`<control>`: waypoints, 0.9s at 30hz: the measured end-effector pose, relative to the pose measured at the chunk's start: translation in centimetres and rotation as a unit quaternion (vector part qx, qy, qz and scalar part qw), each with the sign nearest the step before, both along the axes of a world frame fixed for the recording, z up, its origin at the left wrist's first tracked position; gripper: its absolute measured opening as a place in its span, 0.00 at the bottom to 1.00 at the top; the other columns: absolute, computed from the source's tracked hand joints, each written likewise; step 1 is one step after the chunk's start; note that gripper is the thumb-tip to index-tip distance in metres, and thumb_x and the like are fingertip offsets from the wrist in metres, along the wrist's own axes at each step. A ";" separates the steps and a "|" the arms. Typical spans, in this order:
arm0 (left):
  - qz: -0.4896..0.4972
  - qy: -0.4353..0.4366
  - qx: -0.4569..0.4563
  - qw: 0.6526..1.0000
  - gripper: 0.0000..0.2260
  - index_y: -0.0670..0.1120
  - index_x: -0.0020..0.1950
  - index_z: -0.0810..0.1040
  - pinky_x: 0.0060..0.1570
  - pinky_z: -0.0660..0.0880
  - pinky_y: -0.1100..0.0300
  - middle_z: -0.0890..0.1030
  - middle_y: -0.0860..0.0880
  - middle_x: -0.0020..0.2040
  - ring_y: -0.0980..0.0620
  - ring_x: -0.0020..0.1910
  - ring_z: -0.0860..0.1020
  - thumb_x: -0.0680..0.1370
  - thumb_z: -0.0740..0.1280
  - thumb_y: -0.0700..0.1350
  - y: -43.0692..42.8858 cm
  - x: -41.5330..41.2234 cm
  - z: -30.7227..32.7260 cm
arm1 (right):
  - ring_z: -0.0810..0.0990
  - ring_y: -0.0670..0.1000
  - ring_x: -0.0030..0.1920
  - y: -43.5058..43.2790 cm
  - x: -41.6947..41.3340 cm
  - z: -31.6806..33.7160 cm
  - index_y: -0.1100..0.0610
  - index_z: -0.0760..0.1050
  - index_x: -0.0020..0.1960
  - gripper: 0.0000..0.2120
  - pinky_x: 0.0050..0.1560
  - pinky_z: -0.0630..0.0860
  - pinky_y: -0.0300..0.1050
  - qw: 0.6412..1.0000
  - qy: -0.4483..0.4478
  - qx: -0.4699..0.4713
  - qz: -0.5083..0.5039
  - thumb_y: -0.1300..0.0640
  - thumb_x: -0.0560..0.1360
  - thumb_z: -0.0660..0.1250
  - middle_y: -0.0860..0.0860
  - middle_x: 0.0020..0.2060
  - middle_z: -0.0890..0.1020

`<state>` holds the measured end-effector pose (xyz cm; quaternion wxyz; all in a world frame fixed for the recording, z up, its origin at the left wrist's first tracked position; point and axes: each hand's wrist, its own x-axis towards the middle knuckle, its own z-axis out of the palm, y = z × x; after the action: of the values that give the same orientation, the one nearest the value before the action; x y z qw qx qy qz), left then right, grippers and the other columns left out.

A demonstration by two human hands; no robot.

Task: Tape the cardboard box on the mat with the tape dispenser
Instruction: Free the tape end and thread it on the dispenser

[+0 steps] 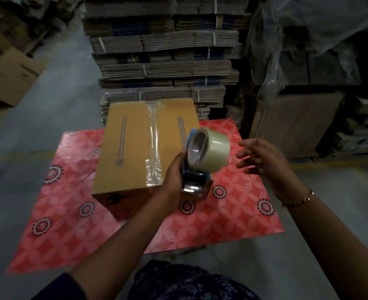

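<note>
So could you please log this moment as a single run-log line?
left hand: holds tape dispenser above box | right hand: open, empty | cardboard box: on mat, top seam taped

Bundled stacks of flattened cartons (pixel 163 53) behind, strapped with white bands. Plastic-wrapped pallet load (pixel 313 40) at right. Open brown carton (pixel 10 76) on grey concrete floor (pixel 49 118) at left.

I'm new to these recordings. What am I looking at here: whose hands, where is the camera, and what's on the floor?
There is no machine here: one wide-angle camera sits on a person's head and looks down at their two bare hands. The left hand holds a tape dispenser loaded with a clear roll. The right hand is open and empty, with a bracelet at the wrist. Below lies a red patterned mat on the floor, and on it a closed cardboard box with clear tape already along its top seam. Flattened cartons are stacked behind.
</note>
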<state>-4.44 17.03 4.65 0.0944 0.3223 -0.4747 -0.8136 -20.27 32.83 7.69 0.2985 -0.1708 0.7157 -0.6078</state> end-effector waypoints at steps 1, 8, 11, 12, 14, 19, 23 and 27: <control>0.004 0.008 0.035 0.999 0.28 0.41 0.55 0.82 0.26 0.76 0.59 0.84 0.40 0.37 0.44 0.28 0.81 0.84 0.51 0.60 -0.4 -0.1 0.6 | 0.84 0.50 0.36 0.2 1.1 -0.2 0.61 0.78 0.60 0.17 0.38 0.76 0.44 0.999 0.036 -0.013 0.004 0.50 0.78 0.68 0.48 0.37 0.86; 0.022 0.050 0.135 0.989 0.32 0.34 0.72 0.72 0.30 0.77 0.58 0.80 0.40 0.46 0.43 0.35 0.79 0.82 0.54 0.59 -0.9 -0.6 4.0 | 0.81 0.47 0.54 -0.9 8.0 -0.7 0.51 0.78 0.61 0.15 0.47 0.81 0.47 0.931 0.356 0.010 0.080 0.54 0.75 0.73 0.47 0.54 0.81; 0.027 0.049 0.151 0.987 0.31 0.38 0.64 0.79 0.33 0.74 0.57 0.81 0.42 0.45 0.45 0.34 0.79 0.81 0.53 0.62 -0.7 -0.8 4.4 | 0.78 0.51 0.59 -1.9 9.1 -0.2 0.55 0.77 0.65 0.22 0.54 0.78 0.43 0.877 0.474 0.018 0.073 0.51 0.73 0.74 0.51 0.58 0.78; 0.036 0.049 0.153 0.986 0.30 0.39 0.60 0.81 0.34 0.74 0.56 0.82 0.42 0.44 0.46 0.34 0.80 0.82 0.53 0.62 -0.8 -0.8 4.4 | 0.78 0.53 0.59 -2.2 9.2 0.1 0.56 0.77 0.65 0.23 0.57 0.76 0.43 0.857 0.510 0.026 0.064 0.51 0.72 0.75 0.53 0.59 0.78; 0.056 0.047 0.161 0.984 0.29 0.41 0.55 0.82 0.35 0.74 0.56 0.83 0.42 0.42 0.46 0.33 0.81 0.82 0.52 0.63 -0.8 -0.9 4.6 | 0.78 0.56 0.58 -2.7 9.1 0.6 0.59 0.79 0.63 0.23 0.59 0.74 0.47 0.821 0.568 0.032 0.044 0.52 0.71 0.76 0.56 0.58 0.80; 0.076 0.031 0.186 0.979 0.27 0.42 0.52 0.82 0.28 0.75 0.63 0.83 0.45 0.36 0.48 0.31 0.79 0.82 0.54 0.63 -0.9 -1.1 5.1 | 0.80 0.58 0.52 -3.5 8.5 1.1 0.58 0.81 0.58 0.17 0.51 0.75 0.54 0.776 0.629 0.034 0.045 0.54 0.71 0.76 0.56 0.54 0.82; 0.085 0.031 0.217 0.972 0.28 0.43 0.55 0.82 0.32 0.78 0.61 0.85 0.45 0.37 0.48 0.32 0.82 0.82 0.54 0.64 -1.1 -1.1 4.8 | 0.80 0.59 0.50 -4.1 8.3 1.3 0.59 0.82 0.56 0.12 0.46 0.77 0.58 0.767 0.640 0.023 0.043 0.57 0.73 0.74 0.56 0.51 0.82; 0.095 0.039 0.212 0.972 0.27 0.43 0.60 0.82 0.36 0.80 0.58 0.85 0.44 0.41 0.48 0.37 0.84 0.81 0.55 0.64 -1.2 -1.2 4.2 | 0.80 0.58 0.48 -4.2 7.9 1.3 0.58 0.83 0.54 0.09 0.45 0.76 0.58 0.757 0.651 0.016 0.052 0.57 0.74 0.73 0.55 0.49 0.83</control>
<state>-5.64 15.84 8.82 0.1194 0.3471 -0.2546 -0.8947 -12.33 28.63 9.03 -0.2054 -0.5571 0.7374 -0.3220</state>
